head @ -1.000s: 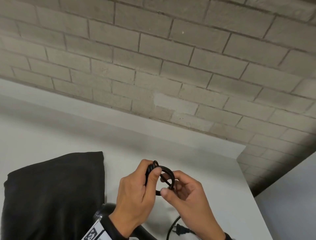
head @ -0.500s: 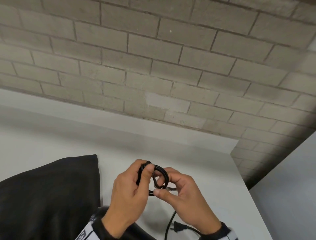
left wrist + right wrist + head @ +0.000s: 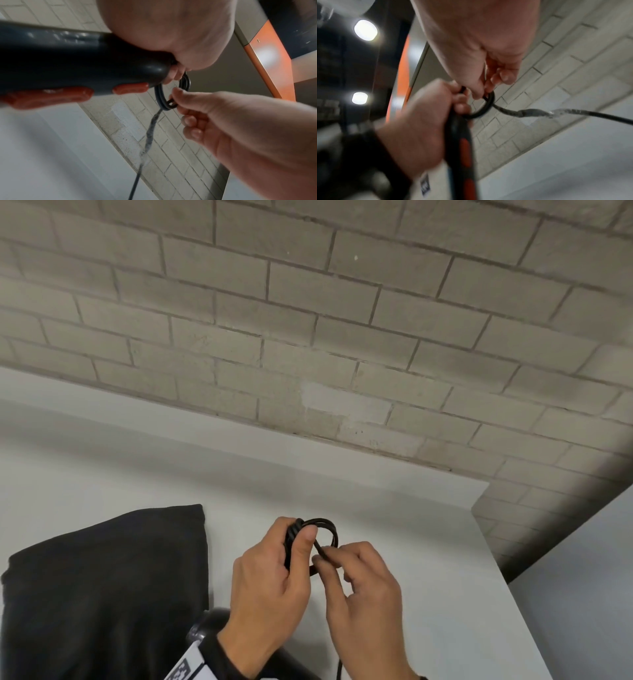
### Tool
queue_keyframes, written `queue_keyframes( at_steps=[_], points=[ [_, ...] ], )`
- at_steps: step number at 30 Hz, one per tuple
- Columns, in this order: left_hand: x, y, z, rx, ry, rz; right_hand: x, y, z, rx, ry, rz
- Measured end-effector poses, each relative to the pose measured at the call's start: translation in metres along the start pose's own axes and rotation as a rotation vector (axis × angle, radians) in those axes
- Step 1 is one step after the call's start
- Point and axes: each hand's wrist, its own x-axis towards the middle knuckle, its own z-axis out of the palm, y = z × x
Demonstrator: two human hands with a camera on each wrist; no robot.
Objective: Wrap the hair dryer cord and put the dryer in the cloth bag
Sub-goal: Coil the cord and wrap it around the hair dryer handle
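My left hand (image 3: 295, 539) grips a small coil of the black hair dryer cord (image 3: 327, 525) against the end of the dryer's dark handle (image 3: 68, 60), which has red buttons. My right hand (image 3: 323, 554) pinches one strand of the cord (image 3: 169, 104) at the loop. The loose cord (image 3: 573, 113) trails away from the coil, blurred. Part of the dryer's body (image 3: 209, 623) shows under my left wrist. The black cloth bag (image 3: 102, 594) lies flat on the table to the left of my hands.
The white table (image 3: 428, 577) ends at a brick wall (image 3: 308, 337) behind and at its right edge (image 3: 507, 594). An orange and grey panel (image 3: 267, 60) stands off to the side in the wrist views.
My right fingers have shifted from the loop's lower side to a strand across it. The plug on the table has left the bottom of the view.
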Motion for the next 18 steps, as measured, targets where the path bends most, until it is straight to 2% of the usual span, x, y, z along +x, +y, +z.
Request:
queue_keyframes(
  at_steps=[3,6,9,11,13,16,18],
  points=[
    [0.002,-0.003,0.003,0.038,0.023,-0.009,0.006,-0.015,-0.021,0.161,-0.151,0.220],
    [0.002,-0.005,0.003,0.085,0.027,0.010,0.013,-0.034,-0.043,0.210,-0.344,0.285],
    [0.002,-0.004,0.002,0.101,0.028,0.041,0.020,-0.045,-0.059,0.229,-0.463,0.333],
    [0.002,-0.003,0.000,0.106,0.029,0.057,0.027,-0.049,-0.068,0.382,-0.526,0.405],
    [0.002,0.000,-0.001,0.117,0.013,0.068,0.032,-0.048,-0.072,0.618,-0.548,0.524],
    [0.002,0.005,-0.004,0.093,-0.027,0.059,0.032,-0.039,-0.070,0.952,-0.508,0.734],
    [0.002,0.005,-0.004,0.074,-0.039,0.059,0.028,-0.032,-0.068,1.075,-0.481,0.761]
  ],
)
